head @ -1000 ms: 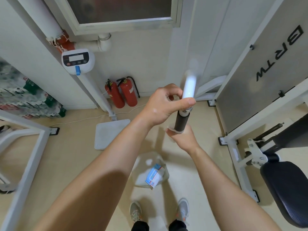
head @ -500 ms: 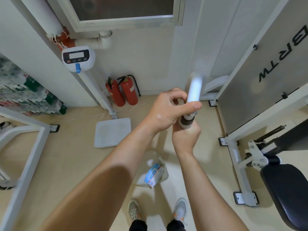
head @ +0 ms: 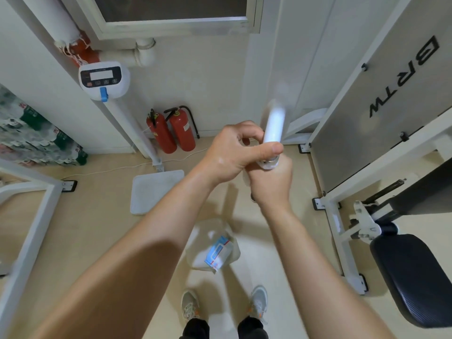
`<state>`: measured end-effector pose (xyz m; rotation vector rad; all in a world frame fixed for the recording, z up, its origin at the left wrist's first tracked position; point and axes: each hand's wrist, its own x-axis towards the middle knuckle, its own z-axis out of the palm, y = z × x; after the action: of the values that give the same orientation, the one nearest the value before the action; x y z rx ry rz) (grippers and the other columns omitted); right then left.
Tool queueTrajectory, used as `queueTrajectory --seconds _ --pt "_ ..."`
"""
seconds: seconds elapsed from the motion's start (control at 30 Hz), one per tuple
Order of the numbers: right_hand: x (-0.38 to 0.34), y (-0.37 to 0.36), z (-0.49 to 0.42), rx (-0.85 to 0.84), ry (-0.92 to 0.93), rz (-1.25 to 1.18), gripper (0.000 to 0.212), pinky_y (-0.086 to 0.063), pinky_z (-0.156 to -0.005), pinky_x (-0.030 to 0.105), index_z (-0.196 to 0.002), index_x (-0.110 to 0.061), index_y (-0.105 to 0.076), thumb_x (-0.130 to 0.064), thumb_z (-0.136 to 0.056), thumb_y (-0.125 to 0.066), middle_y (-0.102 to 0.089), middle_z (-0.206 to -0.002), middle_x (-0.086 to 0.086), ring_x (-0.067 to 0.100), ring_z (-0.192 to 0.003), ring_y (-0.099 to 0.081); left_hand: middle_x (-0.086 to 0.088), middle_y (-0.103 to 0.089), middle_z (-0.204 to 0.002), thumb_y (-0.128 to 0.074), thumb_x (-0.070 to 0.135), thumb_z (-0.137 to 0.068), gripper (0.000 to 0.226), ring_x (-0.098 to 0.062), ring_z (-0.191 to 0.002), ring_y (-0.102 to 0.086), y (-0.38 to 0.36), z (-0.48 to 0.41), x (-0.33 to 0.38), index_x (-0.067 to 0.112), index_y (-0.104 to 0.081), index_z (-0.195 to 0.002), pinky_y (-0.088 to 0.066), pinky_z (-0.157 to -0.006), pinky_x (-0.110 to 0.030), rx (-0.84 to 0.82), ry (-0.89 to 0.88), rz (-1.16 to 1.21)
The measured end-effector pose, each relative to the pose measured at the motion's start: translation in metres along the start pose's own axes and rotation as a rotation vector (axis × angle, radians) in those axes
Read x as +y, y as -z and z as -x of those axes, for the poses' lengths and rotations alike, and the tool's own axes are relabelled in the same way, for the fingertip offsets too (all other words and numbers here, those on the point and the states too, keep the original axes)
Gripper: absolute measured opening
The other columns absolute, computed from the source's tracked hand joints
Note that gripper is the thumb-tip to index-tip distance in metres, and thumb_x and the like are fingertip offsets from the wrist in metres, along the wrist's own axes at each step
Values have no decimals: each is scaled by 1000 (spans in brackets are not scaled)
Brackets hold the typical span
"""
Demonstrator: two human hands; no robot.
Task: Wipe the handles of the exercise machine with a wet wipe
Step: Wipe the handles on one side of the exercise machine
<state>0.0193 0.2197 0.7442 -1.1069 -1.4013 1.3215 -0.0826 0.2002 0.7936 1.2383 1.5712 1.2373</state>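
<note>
A white bar [head: 274, 123] of the exercise machine hangs in front of me, blurred at the top. My left hand [head: 234, 152] grips it just above a metal collar. My right hand [head: 270, 184] is wrapped around the dark handle below the collar, hiding nearly all of it. A sliver of white wet wipe [head: 245, 178] shows at the edge of my right hand. On the floor below lies a blue and white wipe pack [head: 218, 252] inside a clear plastic bag [head: 212, 243].
The machine's white frame [head: 342, 223] and a black padded seat [head: 413, 280] stand at the right. Two red fire extinguishers [head: 171, 133] stand by the wall, next to a standing scale with a white platform [head: 155, 189]. Another white frame [head: 27, 241] is at the left.
My right hand has slid up the dark handle to the collar, covering the grip that was visible a second ago. My left hand has kept its hold on the bar.
</note>
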Motion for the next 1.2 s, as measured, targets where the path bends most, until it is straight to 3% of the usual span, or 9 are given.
queueTrajectory --seconds 0.1,0.17,0.47,0.63,0.73,0.83,0.97,1.07,1.2 --pt "5 -20 12 399 60 -48 18 -41 -54 26 -61 -32 -53 -26 -76 -61 -52 -53 -12 1 -54 -47 -4 -56 -85 -78 54 -63 41 -15 -73 -46 -8 2 1 15 -71 -71 -36 -70 -30 -9 -3 22" --pt "31 -22 9 438 41 -3 19 -42 -55 32 -62 -23 -51 -26 -76 -63 -48 -57 -10 7 -58 -42 -3 -53 -84 -78 55 -64 40 -16 -72 -43 -9 2 0 16 -69 -69 -33 -68 -31 -2 -3 29" --pt "106 20 -18 -513 -253 159 35 -35 -57 29 -60 -11 -46 -3 -83 -70 -45 -60 1 14 -58 -42 -4 -58 -86 -78 56 -65 41 -15 -79 -48 12 -5 -2 16 -70 -70 -36 -75 -31 -13 -6 -32" --pt "53 28 -27 -656 -178 196 27 -42 -57 25 -64 -21 -54 -3 -76 -72 -55 -60 -12 7 -60 -50 -19 -60 -91 -79 55 -63 57 -16 -80 -50 10 -5 -4 1 -72 -80 -38 -77 -34 -7 -15 -9" --pt "18 27 -23 -511 -86 24 12 -40 -53 35 -67 -10 -55 -10 -71 -67 -51 -63 4 19 -62 -48 -10 -58 -87 -78 55 -62 60 -15 -77 -50 3 -4 -3 -1 -71 -81 -39 -74 -31 -5 -4 19" --pt "11 10 -6 -110 2 -41 15 -39 -48 24 -62 -19 -57 -12 -69 -68 -54 -51 -11 7 -53 -48 -5 -56 -84 -79 54 -61 53 -18 -74 -48 -7 -4 -5 4 -69 -74 -37 -71 -33 15 -3 50" --pt "53 -16 6 372 -30 61 18 -43 -56 31 -63 -19 -53 -22 -73 -67 -49 -56 -8 12 -62 -43 -7 -54 -82 -80 51 -62 57 -18 -72 -45 -13 -5 -6 -4 -68 -76 -35 -67 -30 29 -19 104" --pt "98 -13 4 183 -177 59 29 -36 -55 32 -64 -6 -46 -16 -79 -69 -43 -60 2 13 -61 -37 1 -52 -75 -79 52 -63 58 -14 -70 -44 -6 -7 -11 -3 -66 -76 -34 -66 -28 53 -14 99" --pt "111 6 -10 -317 -281 132 38 -36 -57 28 -59 -21 -47 -5 -82 -73 -47 -56 -10 7 -55 -41 5 -52 -72 -79 53 -61 53 -9 -68 -46 8 -8 -14 4 -66 -75 -36 -64 -20 67 5 87"
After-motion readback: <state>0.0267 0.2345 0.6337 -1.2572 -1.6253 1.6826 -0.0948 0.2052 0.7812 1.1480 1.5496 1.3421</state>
